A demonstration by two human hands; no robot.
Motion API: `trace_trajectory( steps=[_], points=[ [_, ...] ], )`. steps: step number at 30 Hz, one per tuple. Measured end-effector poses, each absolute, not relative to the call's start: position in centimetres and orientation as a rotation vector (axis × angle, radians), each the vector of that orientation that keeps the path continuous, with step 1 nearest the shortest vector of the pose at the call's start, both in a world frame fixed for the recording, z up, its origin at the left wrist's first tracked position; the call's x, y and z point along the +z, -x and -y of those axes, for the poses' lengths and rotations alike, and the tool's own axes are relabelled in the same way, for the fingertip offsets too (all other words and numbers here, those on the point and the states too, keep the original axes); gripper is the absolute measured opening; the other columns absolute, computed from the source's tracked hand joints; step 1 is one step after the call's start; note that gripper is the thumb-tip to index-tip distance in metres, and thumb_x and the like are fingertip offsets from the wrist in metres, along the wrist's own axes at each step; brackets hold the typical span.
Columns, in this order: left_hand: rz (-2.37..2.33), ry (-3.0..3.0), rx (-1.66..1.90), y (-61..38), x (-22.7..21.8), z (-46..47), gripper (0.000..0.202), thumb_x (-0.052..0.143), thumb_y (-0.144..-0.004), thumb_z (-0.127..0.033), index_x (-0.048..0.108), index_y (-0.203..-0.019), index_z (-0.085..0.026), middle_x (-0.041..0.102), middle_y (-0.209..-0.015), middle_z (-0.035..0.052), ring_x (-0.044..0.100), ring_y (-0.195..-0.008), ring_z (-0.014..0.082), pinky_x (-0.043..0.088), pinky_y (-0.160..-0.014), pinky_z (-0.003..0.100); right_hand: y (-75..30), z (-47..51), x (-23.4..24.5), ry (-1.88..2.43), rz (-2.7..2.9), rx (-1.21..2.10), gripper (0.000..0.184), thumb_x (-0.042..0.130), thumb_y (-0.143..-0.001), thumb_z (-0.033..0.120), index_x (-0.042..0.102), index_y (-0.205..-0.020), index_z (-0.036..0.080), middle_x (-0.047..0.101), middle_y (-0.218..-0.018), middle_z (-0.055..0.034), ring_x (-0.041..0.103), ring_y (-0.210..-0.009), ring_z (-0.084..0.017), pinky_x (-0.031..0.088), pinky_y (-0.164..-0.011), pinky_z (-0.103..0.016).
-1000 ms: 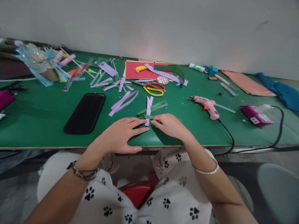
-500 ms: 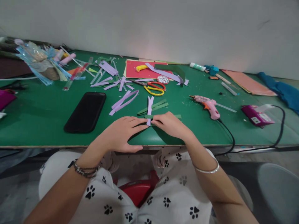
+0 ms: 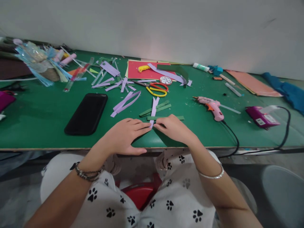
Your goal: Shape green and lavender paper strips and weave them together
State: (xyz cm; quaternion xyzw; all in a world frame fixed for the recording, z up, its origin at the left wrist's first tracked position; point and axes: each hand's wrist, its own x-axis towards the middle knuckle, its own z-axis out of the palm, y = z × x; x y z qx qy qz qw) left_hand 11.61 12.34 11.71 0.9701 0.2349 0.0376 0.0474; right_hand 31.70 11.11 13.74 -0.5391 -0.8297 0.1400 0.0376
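Note:
A purple paper strip (image 3: pixel 154 109) with a split upper end lies near the table's front edge, leaning a little to the right. My left hand (image 3: pixel 124 134) rests palm down with fingers stretched out, the fingertips on the strip's lower end. From the other side, my right hand (image 3: pixel 174 128) is closed, its thumb and forefinger meeting the strip's lower right edge; the exact contact is partly hidden. A green paper strip (image 3: pixel 177 118) runs crosswise at the purple one, partly behind my right fingers. Two more green strips (image 3: pixel 163 108) lie just beyond, and a looped purple strip (image 3: pixel 125 104) sits to the left.
A black phone (image 3: pixel 86 114) lies left of my hands. Scissors (image 3: pixel 155 88) and a red sheet (image 3: pixel 135 70) are farther back. On the right are a pink glue gun (image 3: pixel 211 106) and a purple power box (image 3: pixel 262 117). Purple scraps (image 3: pixel 110 68) litter the back left.
The purple strip now tilts, its upper end swung slightly to the right. My right fingertips have come down from the green crosswise strip toward the purple strip's lower end. My left hand has barely moved.

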Motion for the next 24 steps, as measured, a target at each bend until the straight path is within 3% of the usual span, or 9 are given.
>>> trace_trajectory(
  steps=[13,16,20,24],
  points=[
    [-0.740,-2.959,0.101,-12.0,12.0,-12.2,0.065,0.040,-0.078,-0.057,0.043,-0.128,-0.015,0.048,-0.130,0.0073,0.048,-0.109,0.0268,0.037,-0.089,0.038,-32.3,-10.7,13.8,1.757,2.467,0.356,0.024,0.048,-0.082,0.028,0.056,-0.062,0.017,0.055,-0.056,0.0001,0.039,-0.051,-0.010,0.023,-0.057,-0.025],
    [-0.746,-2.966,0.102,-12.1,12.0,-12.1,0.066,0.039,-0.078,-0.058,0.044,-0.127,-0.014,0.048,-0.130,0.0075,0.047,-0.109,0.0272,0.037,-0.089,0.039,-32.7,-10.9,13.5,1.814,2.301,0.163,0.026,0.046,-0.083,0.030,0.057,-0.064,0.017,0.061,-0.069,-0.0046,0.049,-0.065,-0.015,0.028,-0.063,-0.027],
    [-0.774,-2.972,0.094,-12.3,11.9,-11.9,0.066,0.040,-0.077,-0.058,0.047,-0.124,-0.012,0.050,-0.128,0.0089,0.047,-0.108,0.0272,0.038,-0.088,0.038,-32.6,-11.5,12.7,1.717,2.253,0.013,0.013,0.049,-0.082,0.024,0.059,-0.085,0.017,0.062,-0.093,-0.0078,0.053,-0.089,-0.021,0.031,-0.078,-0.032],
    [-0.801,-2.978,0.117,-12.5,11.8,-11.7,0.069,0.039,-0.077,-0.061,0.045,-0.126,-0.012,0.050,-0.128,0.0091,0.047,-0.108,0.0263,0.037,-0.088,0.038,-32.1,-11.9,12.3,1.754,2.315,0.122,0.016,0.056,-0.077,0.021,0.057,-0.093,0.016,0.061,-0.097,-0.0078,0.055,-0.087,-0.021,0.030,-0.076,-0.032]
  ],
)
